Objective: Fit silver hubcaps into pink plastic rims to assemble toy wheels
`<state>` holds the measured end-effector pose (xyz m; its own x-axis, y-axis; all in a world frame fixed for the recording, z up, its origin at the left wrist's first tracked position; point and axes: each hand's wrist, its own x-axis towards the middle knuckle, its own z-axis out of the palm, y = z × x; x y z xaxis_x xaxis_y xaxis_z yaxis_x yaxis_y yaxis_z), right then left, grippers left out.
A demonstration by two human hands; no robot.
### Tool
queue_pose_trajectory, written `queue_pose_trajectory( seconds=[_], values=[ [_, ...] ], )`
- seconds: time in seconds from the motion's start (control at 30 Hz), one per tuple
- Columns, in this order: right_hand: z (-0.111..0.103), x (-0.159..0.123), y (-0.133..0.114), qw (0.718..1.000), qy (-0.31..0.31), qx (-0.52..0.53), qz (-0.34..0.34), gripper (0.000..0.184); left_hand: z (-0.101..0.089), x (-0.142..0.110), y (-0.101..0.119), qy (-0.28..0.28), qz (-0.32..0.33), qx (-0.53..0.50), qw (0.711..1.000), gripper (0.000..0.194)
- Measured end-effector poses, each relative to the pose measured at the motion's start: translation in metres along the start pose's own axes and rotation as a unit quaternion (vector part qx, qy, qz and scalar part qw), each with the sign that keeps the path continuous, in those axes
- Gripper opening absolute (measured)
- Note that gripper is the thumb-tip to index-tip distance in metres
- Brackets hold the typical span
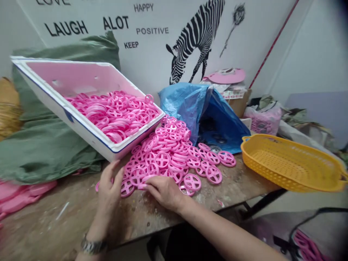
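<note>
A heap of pink plastic wheels [168, 152] with cross spokes lies on the worn table [54, 221], spilling from a tilted white foam box [89, 134] that holds more of them. My left hand [108, 188] rests at the near edge of the heap, fingers spread upward beside a wheel, with another wheel partly under the palm. My right hand [163, 190] lies palm down, its fingertips pinching the rim of a pink wheel [143, 186] at the heap's front. A watch is on my left wrist.
An empty yellow plastic basket [290, 166] overhangs the table's right end. A blue plastic bag [206, 116] with dark parts sits behind the heap. Green sacks [49, 145] are at the left; a cardboard box and bagged items stand at the back right.
</note>
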<state>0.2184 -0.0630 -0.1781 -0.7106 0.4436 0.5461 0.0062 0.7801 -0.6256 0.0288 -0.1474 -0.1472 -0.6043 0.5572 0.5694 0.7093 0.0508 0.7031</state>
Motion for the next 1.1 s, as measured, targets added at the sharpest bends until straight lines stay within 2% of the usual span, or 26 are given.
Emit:
queue_pose_trajectory(
  seconds=[0.07,0.17,0.27,0.37,0.43,0.5,0.6,0.67,0.73,0.8,0.9,0.97,1.1],
  values=[
    [-0.004,0.001,-0.002,0.996,0.039,0.069,0.046,0.027,0.006,-0.027,0.008,-0.038,-0.033,-0.019,0.999,0.044],
    [-0.015,0.001,-0.001,0.976,0.107,0.161,0.100,0.025,0.015,-0.058,0.016,-0.040,-0.064,-0.057,0.995,0.044],
    [-0.035,-0.004,0.002,0.952,0.181,0.216,0.122,0.023,0.025,-0.083,0.023,-0.040,-0.064,-0.082,0.994,0.045],
    [-0.061,-0.017,0.007,0.928,0.235,0.250,0.143,0.021,0.035,-0.102,0.037,-0.075,-0.067,-0.111,0.989,0.045],
    [-0.075,-0.028,0.010,0.915,0.260,0.264,0.162,0.022,0.043,-0.109,0.048,-0.097,-0.062,-0.127,0.985,0.044],
    [-0.086,-0.039,0.015,0.907,0.278,0.260,0.180,0.023,0.052,-0.111,0.057,-0.110,-0.028,-0.120,0.986,0.040],
    [-0.096,-0.054,0.024,0.900,0.299,0.236,0.210,0.026,0.064,-0.106,0.063,-0.117,0.033,-0.094,0.988,0.034],
    [-0.100,-0.064,0.029,0.891,0.312,0.236,0.231,0.028,0.069,-0.102,0.064,-0.120,0.040,-0.092,0.988,0.033],
    [-0.103,-0.073,0.029,0.881,0.319,0.251,0.245,0.030,0.070,-0.103,0.067,-0.131,0.001,-0.111,0.985,0.035],
    [-0.106,-0.079,0.024,0.878,0.311,0.264,0.249,0.030,0.071,-0.106,0.074,-0.175,-0.077,-0.159,0.969,0.042],
    [-0.109,-0.085,0.008,0.898,0.267,0.260,0.232,0.027,0.077,-0.114,0.091,-0.282,-0.196,-0.249,0.906,0.056],
    [-0.109,-0.087,-0.001,0.919,0.230,0.241,0.212,0.024,0.083,-0.119,0.103,-0.326,-0.246,-0.288,0.866,0.056],
    [-0.115,-0.092,-0.003,0.954,0.165,0.156,0.194,0.024,0.094,-0.123,0.116,-0.317,-0.318,-0.331,0.830,0.042]
  ],
)
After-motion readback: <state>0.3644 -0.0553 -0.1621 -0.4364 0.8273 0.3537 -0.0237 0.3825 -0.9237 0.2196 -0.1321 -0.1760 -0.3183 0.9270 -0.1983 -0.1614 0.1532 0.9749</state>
